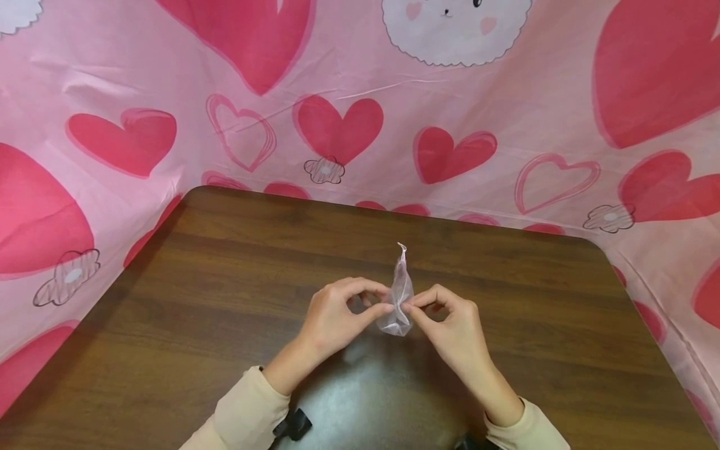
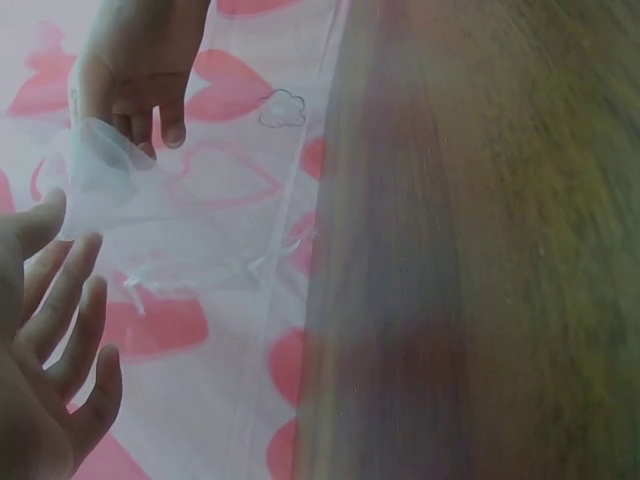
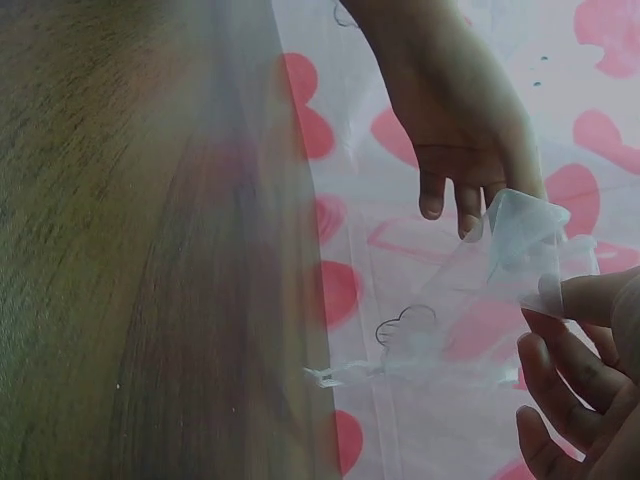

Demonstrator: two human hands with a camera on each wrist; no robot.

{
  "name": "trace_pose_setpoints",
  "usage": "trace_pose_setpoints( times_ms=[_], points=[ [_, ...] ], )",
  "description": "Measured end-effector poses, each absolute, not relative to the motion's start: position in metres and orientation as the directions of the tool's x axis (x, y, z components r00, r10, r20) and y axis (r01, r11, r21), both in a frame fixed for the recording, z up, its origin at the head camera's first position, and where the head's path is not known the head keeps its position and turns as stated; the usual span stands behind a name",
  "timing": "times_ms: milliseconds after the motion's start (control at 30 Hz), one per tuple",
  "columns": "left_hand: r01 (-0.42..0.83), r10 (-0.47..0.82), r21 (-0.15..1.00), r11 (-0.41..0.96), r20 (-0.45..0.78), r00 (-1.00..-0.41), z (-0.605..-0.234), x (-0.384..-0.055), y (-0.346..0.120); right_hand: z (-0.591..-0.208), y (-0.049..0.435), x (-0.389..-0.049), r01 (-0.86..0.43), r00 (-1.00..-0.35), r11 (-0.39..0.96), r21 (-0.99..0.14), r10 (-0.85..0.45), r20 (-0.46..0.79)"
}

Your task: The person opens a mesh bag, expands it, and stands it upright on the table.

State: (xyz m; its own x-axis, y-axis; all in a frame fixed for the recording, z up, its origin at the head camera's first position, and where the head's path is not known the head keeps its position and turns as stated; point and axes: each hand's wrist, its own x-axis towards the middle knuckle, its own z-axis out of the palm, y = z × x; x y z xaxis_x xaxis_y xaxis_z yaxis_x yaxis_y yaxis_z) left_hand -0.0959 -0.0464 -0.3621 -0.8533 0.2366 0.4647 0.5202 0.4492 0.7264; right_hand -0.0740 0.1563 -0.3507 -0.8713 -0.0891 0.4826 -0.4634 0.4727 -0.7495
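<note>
A small sheer, whitish bag (image 1: 401, 289) is between both hands above the table, in the middle of the head view. Its narrow twisted end points away from the person, and its wider, crumpled end faces them. My left hand (image 1: 335, 315) pinches the bag's left side between thumb and fingertips. On the right side, my right hand (image 1: 454, 330) pinches it the same way. Both wrist views show the thin bag (image 2: 130, 190) spread between the two hands, with thin strings at its far end. Whether anything lies inside cannot be told.
A dark brown wooden table (image 1: 225, 300) with rounded far corners lies under the hands. Pink cloth (image 1: 349, 69) printed with hearts hangs behind it and along its sides. A small black object (image 1: 294, 425) sits by the left sleeve.
</note>
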Motion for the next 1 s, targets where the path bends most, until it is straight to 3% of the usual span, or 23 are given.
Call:
trace_pose_setpoints(
  times_ms=[400, 700, 1000],
  points=[
    [0.490, 0.087, 0.697, 0.523, 0.528, -0.845, -0.3612, -0.0947, -0.0513, -0.3496, 0.1600, -0.0732, -0.442, -0.879, 0.508, -0.739, -0.079, 0.471],
    [0.499, 0.126, 0.660, 0.562, 0.528, -0.840, -0.3620, -0.0927, -0.0492, -0.3507, 0.1569, -0.0733, -0.501, -0.851, 0.506, -0.702, -0.138, 0.507],
    [0.522, 0.131, 0.605, 0.602, 0.570, -0.811, -0.3639, -0.0931, -0.0487, -0.3509, 0.1586, -0.0745, -0.498, -0.839, 0.531, -0.686, -0.092, 0.537]
  ],
)
